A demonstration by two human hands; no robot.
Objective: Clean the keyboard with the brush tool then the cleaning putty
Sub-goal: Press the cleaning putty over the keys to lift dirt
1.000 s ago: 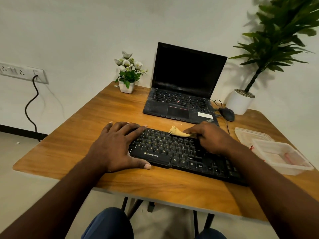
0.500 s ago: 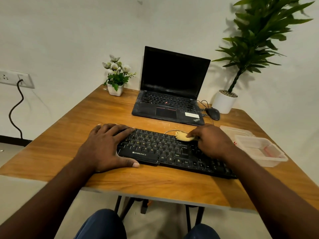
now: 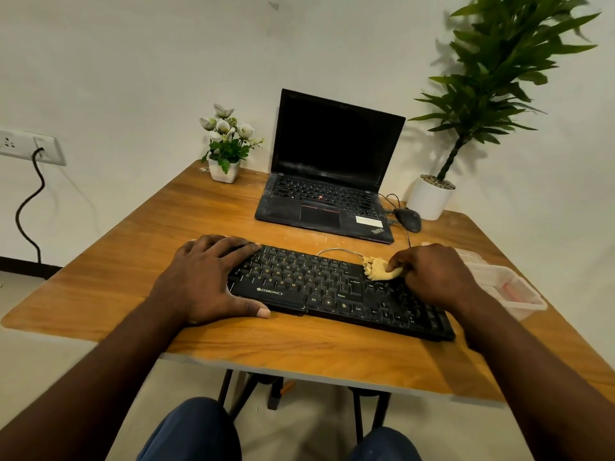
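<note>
A black keyboard (image 3: 319, 287) lies across the near part of the wooden table (image 3: 133, 267). My left hand (image 3: 206, 277) rests flat on the keyboard's left end, fingers spread, thumb on the table at the front edge. My right hand (image 3: 429, 274) holds a lump of yellowish cleaning putty (image 3: 376, 268) and presses it on the keys at the upper right of the keyboard. No brush tool is visible.
An open black laptop (image 3: 332, 181) stands behind the keyboard, a black mouse (image 3: 408, 219) with its cable to its right. A clear plastic container (image 3: 509, 291) sits at the right edge. A small flower pot (image 3: 224, 168) and a tall potted plant (image 3: 431, 197) stand at the back.
My right hand has slid the putty to the right along the upper rows of the keyboard. My left hand has stayed on the left end. The camera view has shifted slightly.
</note>
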